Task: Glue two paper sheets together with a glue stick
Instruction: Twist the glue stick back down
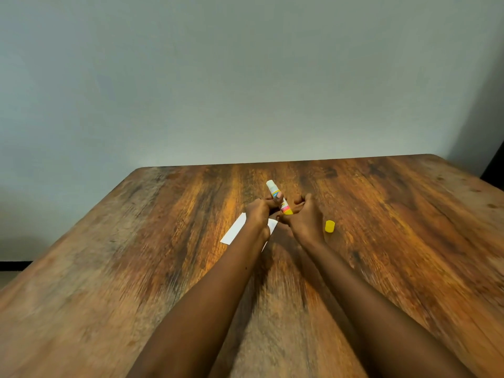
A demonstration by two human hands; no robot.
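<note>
Left hand [257,211] is gripping the uncapped glue stick [273,188], right hand [302,219] is pinching its yellow base; cap [329,226] is lying beside, paper [234,231] beneath.

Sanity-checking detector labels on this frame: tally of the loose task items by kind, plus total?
glue stick: 1, uncapped, held up off the table
yellow cap: 1, lying on the table
white paper: 1 for certain, partly hidden by an arm; a second sheet cannot be told apart
Total: 3
</note>
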